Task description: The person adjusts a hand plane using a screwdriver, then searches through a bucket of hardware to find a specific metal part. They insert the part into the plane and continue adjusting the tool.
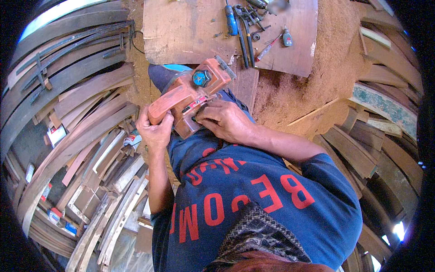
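A dusty orange electric hand planer (174,102) with a blue depth knob rests over my lap, tilted toward the upper right. My left hand (155,129) is closed round the rear end of its handle, thumb on the near side. Against the planer's right side, my right hand (226,121) has its fingers bent and pressed together at the housing. What those fingertips pinch, if anything, is hidden by the hand. A red and white label shows on the body just above them.
Ahead lies a wooden board (190,31) bearing a blue-handled screwdriver (231,23), pliers with dark handles (248,43), a small bottle (287,37) and a slim red tool (267,48). Sawdust (335,50) covers the ground. Stacked timber (77,113) lines both sides.
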Demonstrator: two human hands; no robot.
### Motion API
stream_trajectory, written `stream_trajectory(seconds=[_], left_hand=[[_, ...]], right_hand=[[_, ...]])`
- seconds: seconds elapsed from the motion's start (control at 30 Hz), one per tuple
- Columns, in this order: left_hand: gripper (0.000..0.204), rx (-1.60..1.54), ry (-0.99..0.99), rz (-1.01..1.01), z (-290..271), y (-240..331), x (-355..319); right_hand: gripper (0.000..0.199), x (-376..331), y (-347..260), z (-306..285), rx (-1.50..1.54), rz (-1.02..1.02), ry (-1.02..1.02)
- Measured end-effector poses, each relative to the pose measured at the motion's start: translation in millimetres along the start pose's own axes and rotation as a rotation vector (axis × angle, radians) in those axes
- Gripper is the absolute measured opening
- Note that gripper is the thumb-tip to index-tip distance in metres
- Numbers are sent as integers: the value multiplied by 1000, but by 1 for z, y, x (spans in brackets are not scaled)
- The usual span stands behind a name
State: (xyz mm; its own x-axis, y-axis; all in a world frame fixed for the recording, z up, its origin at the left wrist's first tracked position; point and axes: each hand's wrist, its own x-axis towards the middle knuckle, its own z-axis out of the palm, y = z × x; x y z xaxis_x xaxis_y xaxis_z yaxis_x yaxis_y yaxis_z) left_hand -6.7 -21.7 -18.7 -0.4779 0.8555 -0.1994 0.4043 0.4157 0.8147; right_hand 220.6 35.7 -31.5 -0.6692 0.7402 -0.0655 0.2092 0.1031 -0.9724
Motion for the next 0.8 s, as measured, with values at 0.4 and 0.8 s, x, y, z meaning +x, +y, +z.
stream_trajectory(seconds=[0.4,0.8], left_hand=[[22,10,10,-11,2,-1,-1],[20,15,-6,-8,2,4,0]], right_hand=[[14,3,-2,0,28,46,0],[17,2,-6,2,-72,83,-69]])
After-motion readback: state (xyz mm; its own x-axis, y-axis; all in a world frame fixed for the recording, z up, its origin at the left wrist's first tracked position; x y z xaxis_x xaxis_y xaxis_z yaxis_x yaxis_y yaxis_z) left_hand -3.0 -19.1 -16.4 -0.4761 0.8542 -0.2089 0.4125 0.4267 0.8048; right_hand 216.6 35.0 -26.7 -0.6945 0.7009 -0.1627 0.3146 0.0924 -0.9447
